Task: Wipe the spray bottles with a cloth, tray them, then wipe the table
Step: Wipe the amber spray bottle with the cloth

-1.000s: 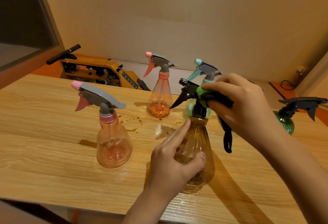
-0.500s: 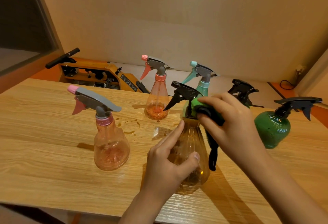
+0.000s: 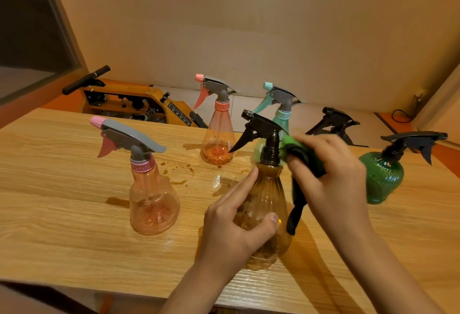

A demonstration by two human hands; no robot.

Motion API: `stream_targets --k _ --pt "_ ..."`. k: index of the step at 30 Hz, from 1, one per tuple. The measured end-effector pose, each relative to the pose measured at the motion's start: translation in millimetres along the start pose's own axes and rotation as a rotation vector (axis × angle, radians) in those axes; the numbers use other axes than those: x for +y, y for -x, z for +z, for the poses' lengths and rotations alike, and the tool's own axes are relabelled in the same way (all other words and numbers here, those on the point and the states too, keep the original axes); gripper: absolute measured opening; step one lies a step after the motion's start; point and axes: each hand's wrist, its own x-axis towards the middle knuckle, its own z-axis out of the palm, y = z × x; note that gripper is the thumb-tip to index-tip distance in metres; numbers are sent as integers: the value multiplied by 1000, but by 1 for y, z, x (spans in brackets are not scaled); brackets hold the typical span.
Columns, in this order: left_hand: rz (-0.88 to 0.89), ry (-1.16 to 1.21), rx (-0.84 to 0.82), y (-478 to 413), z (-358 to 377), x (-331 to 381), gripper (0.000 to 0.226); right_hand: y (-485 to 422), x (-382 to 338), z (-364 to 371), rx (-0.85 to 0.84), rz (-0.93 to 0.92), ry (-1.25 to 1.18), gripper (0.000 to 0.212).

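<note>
My left hand (image 3: 235, 226) grips the body of an amber spray bottle (image 3: 267, 194) with a black trigger head, standing upright on the wooden table (image 3: 62, 201). My right hand (image 3: 331, 176) holds a green and black cloth (image 3: 302, 159) against the bottle's neck on its right side; a black strip of cloth hangs down. Around it stand a pink bottle (image 3: 151, 196), an orange-pink bottle (image 3: 219, 139), a teal bottle (image 3: 280, 112) partly hidden behind the amber one, a black-headed bottle (image 3: 336, 122) behind my right hand, and a green bottle (image 3: 382, 176).
Brown liquid spots (image 3: 178, 174) lie on the table between the pink bottles. A yellow machine with a black handle (image 3: 129, 102) stands on the floor beyond the table's far edge. The near table edge runs close to my arms. No tray is in view.
My right hand has slid the cloth from the trigger head down to the bottle's neck. The view has tilted, bringing the green and black-headed bottles further into sight.
</note>
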Motion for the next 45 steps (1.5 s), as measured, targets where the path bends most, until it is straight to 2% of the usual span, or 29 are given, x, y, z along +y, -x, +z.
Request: stream_targets --k 3,9,12,15,20,25,28,36,42,45 --pt "-7 10 4 0 0 0 73 -13 6 -7 58 15 26 32" --pt "-13 7 4 0 0 2 73 3 11 -3 32 3 -32 33" --pt "-22 8 -2 -1 0 3 73 3 9 0 -15 32 -144 31" --pt "-44 34 -9 0 -2 6 74 14 3 7 -60 140 -297 30" --pt "-95 102 -96 6 0 16 77 32 0 15 10 352 -559 27" --pt "-114 190 -143 7 -5 22 57 31 0 9 10 412 -737 23" --pt "-117 265 -176 5 -11 26 55 28 4 7 6 446 -791 23" --pt "-182 428 -248 4 -12 21 72 37 15 19 -3 584 -948 25" --pt "-266 537 -299 1 -11 20 53 37 19 22 12 617 -987 23" --pt "-264 531 -359 0 -14 19 58 36 22 20 4 601 -970 24"
